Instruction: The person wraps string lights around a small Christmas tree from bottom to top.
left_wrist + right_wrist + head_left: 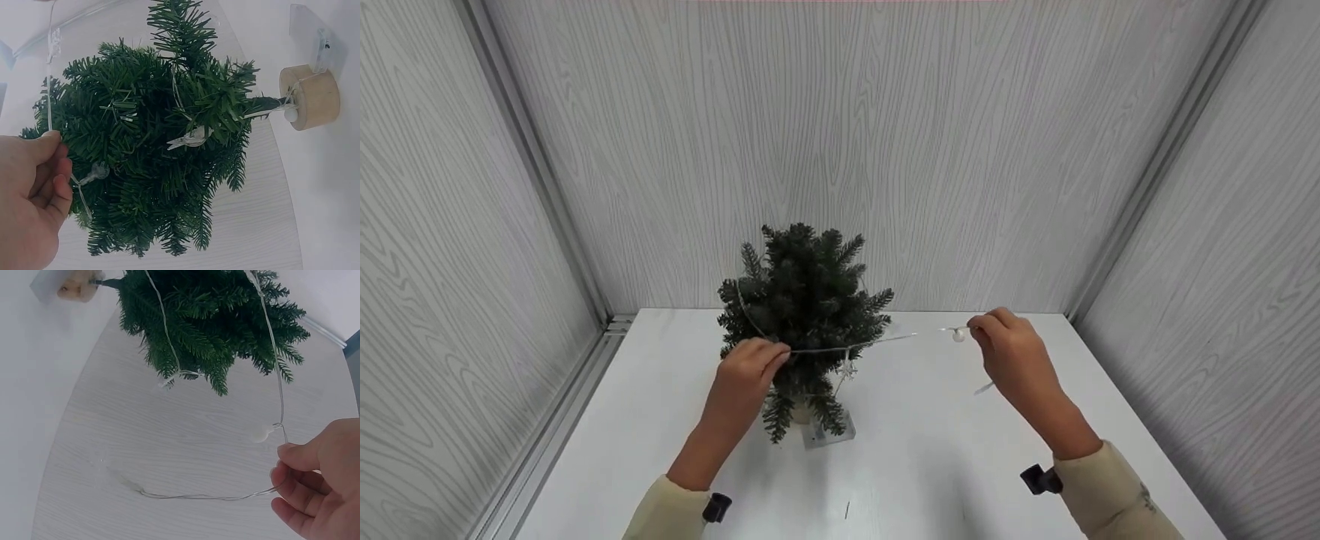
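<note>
A small artificial Christmas tree (pixel 806 292) stands on the white table, its round wooden base (pixel 318 98) partly behind low branches in the head view. A thin clear string of lights (pixel 840 349) runs across the tree's front. My left hand (pixel 750 367) pinches the string between thumb and finger close to the tree's left front. Off to the tree's right, my right hand (pixel 1011 352) pinches the same string, just past a round white bulb (pixel 261 433). Beyond that grip the loose end hangs with a pale ornament (pixel 126 481). A snowflake-shaped ornament (pixel 847 368) dangles at the tree's front.
A clear flat box (pixel 829 431) lies at the foot of the tree on the white table (pixel 915 465). Wood-grained panels (pixel 945 150) enclose the back and both sides. A small dark mark (pixel 847 510) shows near the table's front.
</note>
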